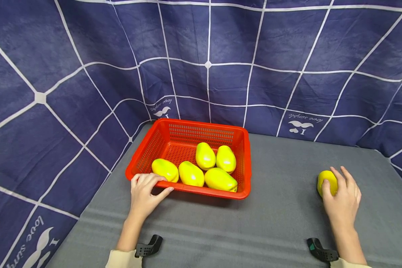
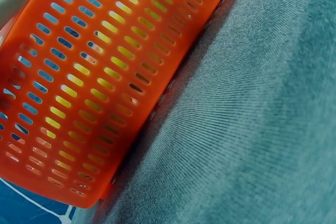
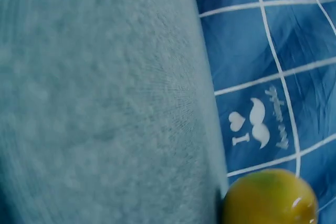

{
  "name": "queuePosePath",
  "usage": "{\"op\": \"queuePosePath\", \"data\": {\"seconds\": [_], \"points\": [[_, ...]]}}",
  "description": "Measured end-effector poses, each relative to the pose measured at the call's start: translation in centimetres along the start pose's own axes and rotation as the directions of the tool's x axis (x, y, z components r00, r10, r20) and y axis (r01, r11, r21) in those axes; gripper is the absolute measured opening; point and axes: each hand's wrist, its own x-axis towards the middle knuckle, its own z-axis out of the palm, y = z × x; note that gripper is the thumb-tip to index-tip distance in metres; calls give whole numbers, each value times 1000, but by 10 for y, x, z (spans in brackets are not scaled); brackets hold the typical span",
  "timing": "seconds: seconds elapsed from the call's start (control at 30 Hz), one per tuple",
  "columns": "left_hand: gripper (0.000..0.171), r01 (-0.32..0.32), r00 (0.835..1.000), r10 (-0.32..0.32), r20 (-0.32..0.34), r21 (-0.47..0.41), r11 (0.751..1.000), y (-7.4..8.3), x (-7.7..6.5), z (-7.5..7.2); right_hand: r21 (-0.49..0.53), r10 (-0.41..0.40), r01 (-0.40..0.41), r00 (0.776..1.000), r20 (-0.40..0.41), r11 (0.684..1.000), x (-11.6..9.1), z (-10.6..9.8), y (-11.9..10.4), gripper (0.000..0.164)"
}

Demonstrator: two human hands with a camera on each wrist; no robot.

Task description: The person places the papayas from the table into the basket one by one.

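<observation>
A red slotted plastic basket [image 1: 201,190] stands on the grey cloth with several yellow mangoes [image 1: 191,174] lying inside. My left hand [image 1: 145,193] grips the basket's near left rim, fingers over the edge and thumb along the outside; a bit of that hand shows at the corner of the left wrist view, beside the slotted wall [image 2: 100,77]. Far to the right, my right hand [image 1: 343,199] holds a single yellow mango [image 1: 324,178], thumb across it and fingers along its right side. Only one end of this mango [image 3: 270,198] appears in the right wrist view, low over the cloth.
Grey cloth [image 1: 271,216] covers the work surface between the basket and the right hand. Blue curtain with white lines [image 1: 231,85] hangs behind and along the left side, close to the basket's back. Each wrist wears a black band [image 1: 149,246].
</observation>
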Motion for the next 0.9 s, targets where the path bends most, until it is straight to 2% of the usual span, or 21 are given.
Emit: {"op": "queuePosePath", "data": {"seconds": [0.17,0.5,0.7,0.9], "points": [[55,-7,1000,7,-11,-3,1000,0,0,0,-2,14,-14,1000,-25,1000,-2,0,17,39],[57,11,1000,-11,15,-4,1000,1,1,-2,-10,26,-26,1000,3,1000,-8,2,35,42],[55,0,1000,0,5,-9,1000,1,0,0,-65,90,-83,990,113,994,-10,2,39,47],[53,-14,1000,14,-15,-14,1000,-2,0,1,-145,165,-130,951,261,981,-8,1,38,51]]}}
